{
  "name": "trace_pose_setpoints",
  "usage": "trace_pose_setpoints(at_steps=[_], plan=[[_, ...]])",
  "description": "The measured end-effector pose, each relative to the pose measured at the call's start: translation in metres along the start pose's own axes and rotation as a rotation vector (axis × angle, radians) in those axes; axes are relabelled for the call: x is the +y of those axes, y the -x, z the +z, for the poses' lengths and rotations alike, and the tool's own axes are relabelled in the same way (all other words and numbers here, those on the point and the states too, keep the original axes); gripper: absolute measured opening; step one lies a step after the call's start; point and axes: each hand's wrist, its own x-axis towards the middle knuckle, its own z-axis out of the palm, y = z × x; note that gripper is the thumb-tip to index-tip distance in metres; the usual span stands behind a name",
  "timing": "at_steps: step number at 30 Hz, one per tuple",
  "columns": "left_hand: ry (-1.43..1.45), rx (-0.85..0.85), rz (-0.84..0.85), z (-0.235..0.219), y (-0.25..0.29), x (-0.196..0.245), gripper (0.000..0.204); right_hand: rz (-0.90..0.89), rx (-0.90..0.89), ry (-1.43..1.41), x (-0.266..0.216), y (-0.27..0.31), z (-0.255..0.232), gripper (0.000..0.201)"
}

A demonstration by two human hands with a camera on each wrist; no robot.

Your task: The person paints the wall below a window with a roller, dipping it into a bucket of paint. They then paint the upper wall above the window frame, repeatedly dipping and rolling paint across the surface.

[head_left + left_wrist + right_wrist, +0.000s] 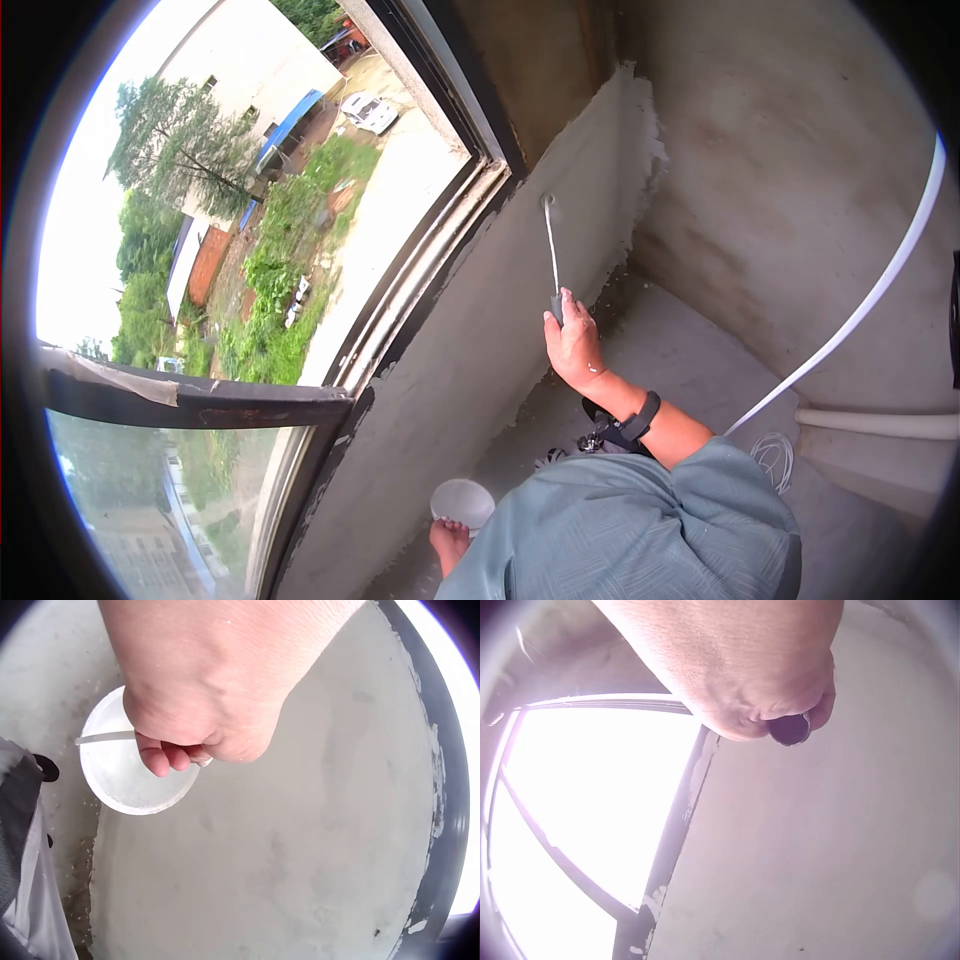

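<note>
My right hand (575, 345) grips the dark handle (557, 310) of a tool with a long, thin white shaft (553, 250). The shaft's far end meets a small round spot (548, 201) on the grey wall below the window. The round butt of the handle (790, 730) shows under my right hand (757, 667) in the right wrist view. Low in the head view, my left hand (450, 542) holds a white bucket (462, 500). From the left wrist, the fingers of that hand (202, 682) curl at the bucket's strip-like handle (109, 738); part of the grip is hidden.
A dark window frame (430, 270) runs along the wall's upper edge, with one glass pane (150, 500) at lower left. On the right, a white pipe (860, 310) curves down near a coil of white cable (773, 462). Another pipe (880, 424) lies along the wall.
</note>
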Motion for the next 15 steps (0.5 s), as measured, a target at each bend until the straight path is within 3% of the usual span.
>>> trace_pose_setpoints(at_steps=[3,7,12,15], plan=[[0.005,0.029,-0.011,-0.004,0.004,-0.003,0.015,-0.019,-0.018,0.015,0.012,-0.004,-0.008,0.051],[0.030,0.051,-0.025,-0.007,0.005,-0.011,0.015,-0.115,0.122,0.155,0.054,-0.087,-0.020,0.047],[0.045,0.040,-0.030,-0.008,0.004,-0.015,0.015,-0.060,0.185,0.210,0.087,-0.195,-0.044,0.046],[0.020,0.030,-0.027,-0.008,0.003,-0.015,0.016,0.007,0.171,0.215,0.082,-0.213,-0.057,0.046]])
